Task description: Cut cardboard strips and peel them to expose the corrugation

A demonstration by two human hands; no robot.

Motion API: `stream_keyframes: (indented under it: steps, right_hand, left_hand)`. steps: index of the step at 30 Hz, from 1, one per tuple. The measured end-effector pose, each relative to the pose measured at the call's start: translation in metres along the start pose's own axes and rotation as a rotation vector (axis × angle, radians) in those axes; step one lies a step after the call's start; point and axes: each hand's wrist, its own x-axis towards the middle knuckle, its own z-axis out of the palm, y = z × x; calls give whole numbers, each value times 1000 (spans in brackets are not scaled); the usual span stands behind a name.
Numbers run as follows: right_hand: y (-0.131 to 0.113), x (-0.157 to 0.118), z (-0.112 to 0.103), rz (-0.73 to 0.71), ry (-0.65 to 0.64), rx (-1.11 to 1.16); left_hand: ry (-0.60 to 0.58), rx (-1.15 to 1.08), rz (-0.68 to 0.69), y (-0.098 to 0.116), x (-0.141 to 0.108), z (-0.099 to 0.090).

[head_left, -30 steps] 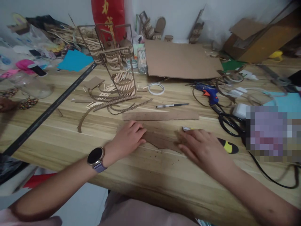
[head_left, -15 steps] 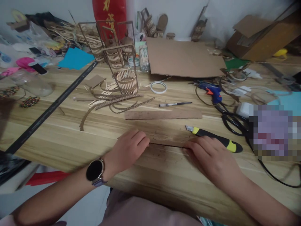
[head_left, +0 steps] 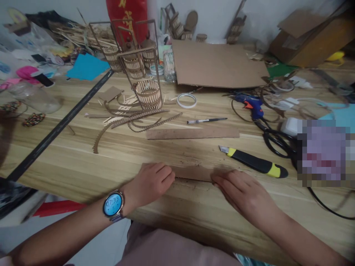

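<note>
Between my hands, near the table's front edge, lies a brown cardboard strip. My left hand, with a watch on the wrist, is closed on the strip's left part. The fingertips of my right hand pinch its right end. Just beyond my right hand rests a yellow and black utility knife, its blade pointing left. A second cardboard strip lies flat farther back, below a pen.
Behind are a white tape ring, a small stick basket with a tall handle, curled corrugated strips and a large cardboard sheet. A blue glue gun with a cable is at right. A long black bar crosses the left side.
Both hands have moved slightly toward the front edge with the strip, whose flat face now shows more. My right hand is farther from the knife. The watch face has lit up.
</note>
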Motion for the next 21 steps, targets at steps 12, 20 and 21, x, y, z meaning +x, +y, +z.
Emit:
stream_keyframes:
  steps: [12, 20, 21]
  right_hand:
    - [8, 9, -5, 164, -40, 314]
    - [20, 13, -4, 191, -57, 541]
    - [21, 13, -3, 209, -61, 557]
  left_hand:
    - [47, -244, -174, -7, 2, 6]
    - [-9, -505, -262, -12, 8, 2]
    - [-12, -540, -278, -13, 10, 1]
